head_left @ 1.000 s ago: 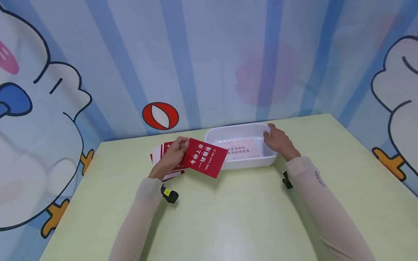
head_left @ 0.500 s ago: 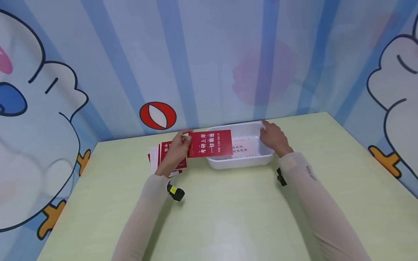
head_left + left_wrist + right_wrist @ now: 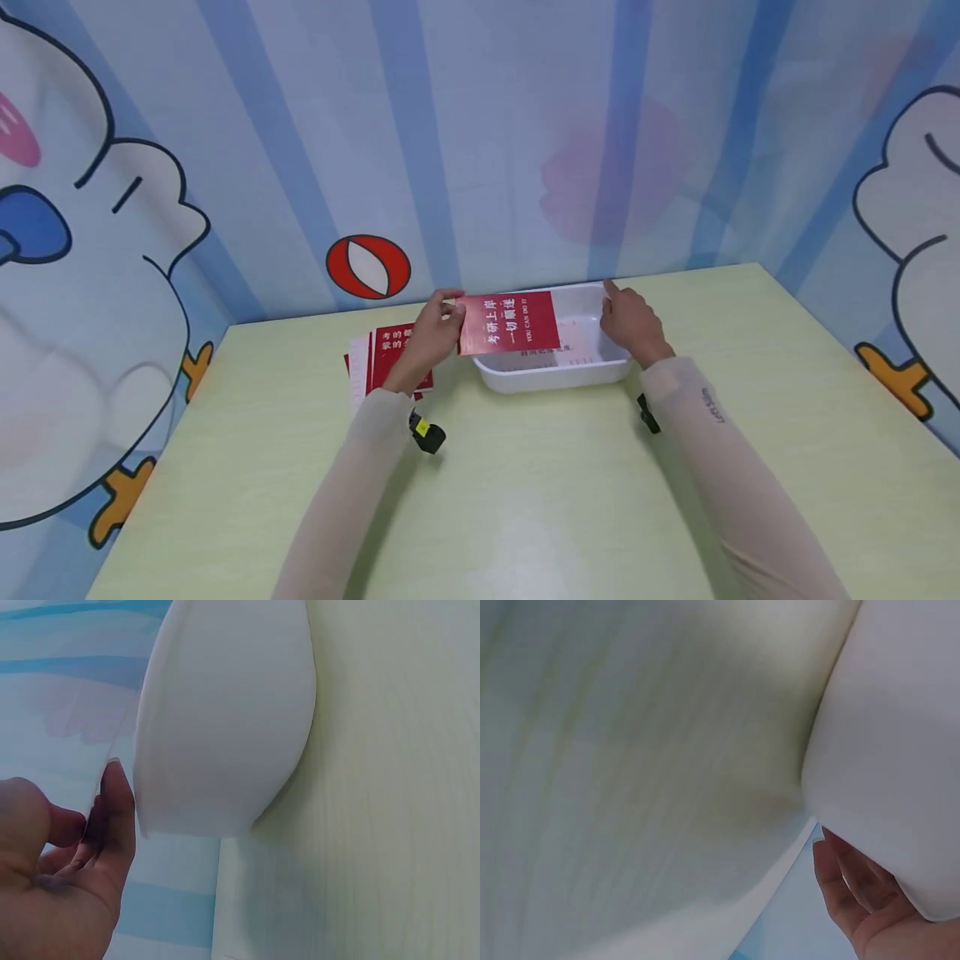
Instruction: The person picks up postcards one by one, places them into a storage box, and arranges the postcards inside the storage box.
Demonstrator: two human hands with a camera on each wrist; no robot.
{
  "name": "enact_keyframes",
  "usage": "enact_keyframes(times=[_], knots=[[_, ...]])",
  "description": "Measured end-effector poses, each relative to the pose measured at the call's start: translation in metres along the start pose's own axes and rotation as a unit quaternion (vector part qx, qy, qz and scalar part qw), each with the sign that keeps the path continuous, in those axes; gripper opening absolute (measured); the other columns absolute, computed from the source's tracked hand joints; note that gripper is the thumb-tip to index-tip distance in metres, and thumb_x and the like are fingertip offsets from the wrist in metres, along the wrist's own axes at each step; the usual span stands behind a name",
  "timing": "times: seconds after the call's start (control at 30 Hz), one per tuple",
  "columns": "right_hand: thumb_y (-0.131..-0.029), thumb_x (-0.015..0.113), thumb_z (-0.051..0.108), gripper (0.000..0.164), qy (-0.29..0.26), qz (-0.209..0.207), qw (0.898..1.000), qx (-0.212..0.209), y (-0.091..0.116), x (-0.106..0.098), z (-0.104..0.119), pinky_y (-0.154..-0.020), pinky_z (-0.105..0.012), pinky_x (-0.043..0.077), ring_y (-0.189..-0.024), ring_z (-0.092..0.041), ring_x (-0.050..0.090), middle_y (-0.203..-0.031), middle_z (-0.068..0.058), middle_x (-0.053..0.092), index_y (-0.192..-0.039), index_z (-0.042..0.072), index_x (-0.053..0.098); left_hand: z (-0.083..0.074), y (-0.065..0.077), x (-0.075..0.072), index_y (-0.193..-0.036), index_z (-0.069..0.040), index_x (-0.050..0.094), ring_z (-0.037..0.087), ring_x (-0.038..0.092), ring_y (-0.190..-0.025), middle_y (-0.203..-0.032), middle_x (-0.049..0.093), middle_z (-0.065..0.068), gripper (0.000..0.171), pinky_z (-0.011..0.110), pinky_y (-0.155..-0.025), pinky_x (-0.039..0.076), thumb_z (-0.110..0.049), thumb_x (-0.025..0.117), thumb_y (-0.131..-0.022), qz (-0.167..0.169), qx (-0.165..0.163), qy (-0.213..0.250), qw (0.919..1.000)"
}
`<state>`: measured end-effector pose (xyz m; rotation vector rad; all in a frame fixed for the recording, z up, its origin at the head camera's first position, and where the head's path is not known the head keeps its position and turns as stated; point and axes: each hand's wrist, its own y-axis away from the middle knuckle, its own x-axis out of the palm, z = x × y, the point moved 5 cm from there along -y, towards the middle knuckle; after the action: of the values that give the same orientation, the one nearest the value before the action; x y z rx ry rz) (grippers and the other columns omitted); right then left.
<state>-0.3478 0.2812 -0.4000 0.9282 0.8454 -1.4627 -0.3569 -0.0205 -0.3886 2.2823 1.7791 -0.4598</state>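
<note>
My left hand [image 3: 435, 333] pinches a red card [image 3: 510, 321] with white lettering by its left edge. The card is held over the left part of a white plastic bin [image 3: 555, 379], overlapping its rim in the head view. Inside the bin lies a pale printed card [image 3: 573, 337], partly hidden by the red one. My right hand [image 3: 633, 325] holds the bin's right end, thumb at the rim; in the right wrist view the fingers [image 3: 847, 881] lie against the outer wall. The left wrist view shows the held card edge-on between thumb and fingers [image 3: 118, 802], beside the bin's wall.
A loose pile of red and white cards [image 3: 382, 358] lies left of the bin, partly covered by my left forearm. Bin and pile stand on a pale yellow-green table [image 3: 525, 483]. A cartoon-printed backdrop [image 3: 495, 150] rises right behind the table's far edge.
The left hand has carried the red card rightward from near the pile to over the bin, turning it from slanted to nearly level. My right hand has stayed at the bin's right end.
</note>
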Motion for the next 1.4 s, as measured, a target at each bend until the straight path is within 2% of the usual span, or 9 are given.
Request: enact_keyframes(times=[0.13, 0.33, 0.43, 0.53, 0.73, 0.87, 0.97, 1.13, 1.4], knots=[[-0.107, 0.03, 0.02, 0.053, 0.009, -0.003, 1.0, 0.008, 0.001, 0.001, 0.001, -0.09, -0.055, 0.052, -0.11, -0.042, 0.06, -0.138, -0.029, 0.048, -0.157, 0.004, 0.022, -0.006, -0.003, 0.008, -0.146, -0.013, 0.037, 0.027, 0.067, -0.102, -0.123, 0.056, 0.017, 0.041, 0.03, -0.075, 0.054, -0.026, 0.04, -0.108, -0.005, 0.009, -0.005, 0.9999], [-0.106, 0.032, 0.019, 0.054, 0.021, -0.004, 1.0, 0.015, 0.002, 0.005, 0.0, -0.091, -0.054, 0.053, -0.107, -0.038, 0.061, -0.136, -0.028, 0.049, -0.157, 0.003, 0.022, -0.009, -0.008, 0.02, -0.145, -0.015, 0.039, 0.026, 0.067, -0.105, -0.123, 0.057, 0.014, 0.04, 0.031, -0.08, 0.056, -0.028, 0.042, -0.107, -0.007, -0.009, -0.027, 0.9996], [-0.106, 0.034, 0.018, 0.054, 0.022, -0.007, 1.0, 0.015, 0.003, 0.005, 0.001, -0.093, -0.054, 0.053, -0.107, -0.038, 0.061, -0.135, -0.027, 0.051, -0.157, 0.003, 0.023, -0.012, -0.012, 0.024, -0.145, -0.014, 0.039, 0.025, 0.068, -0.103, -0.12, 0.057, 0.013, 0.04, 0.032, -0.079, 0.057, -0.028, 0.042, -0.107, -0.006, -0.005, -0.036, 0.9993], [-0.106, 0.035, 0.018, 0.054, 0.02, -0.012, 1.0, 0.012, 0.003, 0.002, 0.003, -0.095, -0.055, 0.052, -0.109, -0.039, 0.06, -0.135, -0.028, 0.051, -0.156, 0.003, 0.024, -0.016, -0.016, 0.029, -0.146, -0.011, 0.038, 0.026, 0.068, -0.102, -0.118, 0.058, 0.014, 0.042, 0.033, -0.079, 0.058, -0.027, 0.042, -0.107, -0.005, 0.006, -0.051, 0.9987], [-0.105, 0.036, 0.019, 0.055, 0.02, -0.011, 1.0, 0.019, 0.004, -0.003, 0.004, -0.098, -0.055, 0.051, -0.114, -0.04, 0.059, -0.137, -0.028, 0.049, -0.156, 0.003, 0.024, -0.023, -0.02, 0.046, -0.145, -0.011, 0.041, 0.028, 0.066, -0.11, -0.125, 0.06, 0.016, 0.042, 0.039, -0.087, 0.059, -0.026, 0.046, -0.106, -0.007, -0.006, -0.072, 0.9974], [-0.105, 0.037, 0.02, 0.056, 0.018, -0.01, 0.999, 0.025, 0.003, 0.0, 0.003, -0.099, -0.056, 0.05, -0.116, -0.039, 0.058, -0.139, -0.027, 0.048, -0.157, 0.004, 0.023, -0.023, -0.021, 0.052, -0.143, -0.01, 0.043, 0.027, 0.067, -0.108, -0.124, 0.062, 0.016, 0.041, 0.039, -0.086, 0.059, -0.024, 0.05, -0.105, -0.019, -0.007, -0.09, 0.9957], [-0.105, 0.036, 0.021, 0.055, 0.02, -0.015, 0.999, 0.021, 0.002, 0.001, 0.001, -0.097, -0.057, 0.051, -0.114, -0.04, 0.059, -0.138, -0.027, 0.049, -0.156, 0.004, 0.024, -0.023, -0.022, 0.054, -0.143, -0.009, 0.043, 0.027, 0.068, -0.106, -0.122, 0.063, 0.016, 0.043, 0.038, -0.086, 0.059, -0.024, 0.052, -0.104, -0.016, -0.007, -0.121, 0.9926], [-0.105, 0.035, 0.02, 0.054, 0.027, -0.027, 0.999, 0.019, 0.002, -0.001, -0.005, -0.094, -0.058, 0.052, -0.112, -0.041, 0.06, -0.136, -0.028, 0.05, -0.156, 0.004, 0.026, -0.025, -0.023, 0.06, -0.147, -0.007, 0.04, 0.027, 0.067, -0.107, -0.123, 0.064, 0.017, 0.051, 0.038, -0.087, 0.058, -0.028, 0.053, -0.103, 0.009, 0.003, -0.171, 0.9853], [-0.105, 0.036, 0.021, 0.055, 0.021, -0.021, 0.999, 0.028, 0.003, 0.0, -0.003, -0.098, -0.057, 0.051, -0.115, -0.041, 0.058, -0.138, -0.027, 0.049, -0.157, 0.005, 0.024, -0.023, -0.023, 0.062, -0.15, -0.007, 0.037, 0.027, 0.062, -0.118, -0.134, 0.061, 0.015, 0.06, 0.041, -0.098, 0.055, -0.032, 0.058, -0.099, 0.047, 0.013, -0.245, 0.9683]])
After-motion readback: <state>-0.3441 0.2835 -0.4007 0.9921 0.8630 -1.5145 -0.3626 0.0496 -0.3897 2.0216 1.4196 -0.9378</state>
